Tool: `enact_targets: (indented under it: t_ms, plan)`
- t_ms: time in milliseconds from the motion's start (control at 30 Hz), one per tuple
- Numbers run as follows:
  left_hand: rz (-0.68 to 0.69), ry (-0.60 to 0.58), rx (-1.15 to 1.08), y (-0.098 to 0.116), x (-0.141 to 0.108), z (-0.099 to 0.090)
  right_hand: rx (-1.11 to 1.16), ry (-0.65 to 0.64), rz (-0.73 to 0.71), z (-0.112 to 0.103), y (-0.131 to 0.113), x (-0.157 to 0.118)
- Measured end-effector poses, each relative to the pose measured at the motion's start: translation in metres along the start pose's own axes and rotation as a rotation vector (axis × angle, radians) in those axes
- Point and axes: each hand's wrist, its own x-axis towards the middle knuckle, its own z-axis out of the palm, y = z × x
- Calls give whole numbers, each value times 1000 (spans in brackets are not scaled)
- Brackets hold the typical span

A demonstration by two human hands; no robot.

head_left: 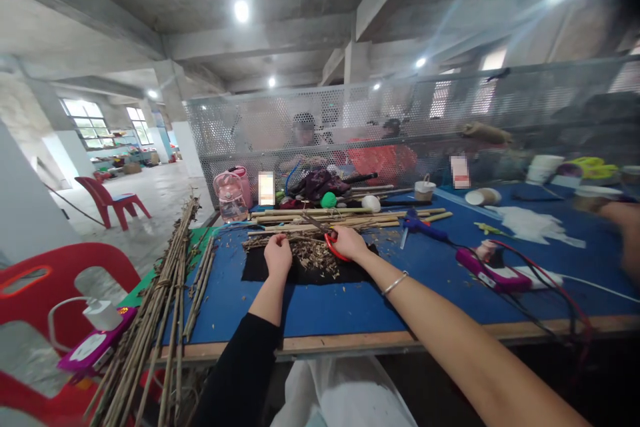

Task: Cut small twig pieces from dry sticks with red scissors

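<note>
Bright lamps [241, 11] shine in a big grey concrete room, and a silver metal screen full of little holes [215, 127] stands behind a long blue tabletop [235, 310]. From the head view, the right hand [351, 242] has its fingers clamped on metal scissors with red handles [329, 240], over a flat black cloth [256, 268]. The left hand [278, 257] is over the cloth too, near some thin brown sticks [257, 241]. Its fingers look close together, but I cannot tell if they pinch something. Small dry brown bits [316, 257] lie on the cloth between the hands. Just behind are long tan rods [285, 214], a round green ball [329, 199] and a blue glue gun [425, 227]. Long brown sticks in a bundle [165, 287] lean at the left end, by a red plastic chair [107, 260].
</note>
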Motion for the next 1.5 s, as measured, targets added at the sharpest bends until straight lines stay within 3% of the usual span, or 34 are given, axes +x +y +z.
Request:
enact_targets:
  t_ms: [200,433,500,600,700,1200,1400,1500]
  plan:
    - [13,-59,-104,4,-3,4,167,17,-74,-13,4,11]
    - [-174,-427,-577,26,-21,14,398,-55,-169,-12,-9,8]
    - [-192,-423,-643,28,-21,15,443,-92,-193,-9,-13,3]
    - [-218,-310,-706,27,-15,14,524,-153,-198,-5,-16,-6]
    - [-247,-249,-741,26,-11,13,553,-97,-160,-5,-18,-15]
    - [-25,-326,-382,21,-16,11,512,190,-136,-6,3,-19]
    - [63,-231,-142,19,-16,7,514,83,-154,-8,0,-22]
    - [138,-183,-55,20,-16,5,427,146,-160,-9,-6,-25]
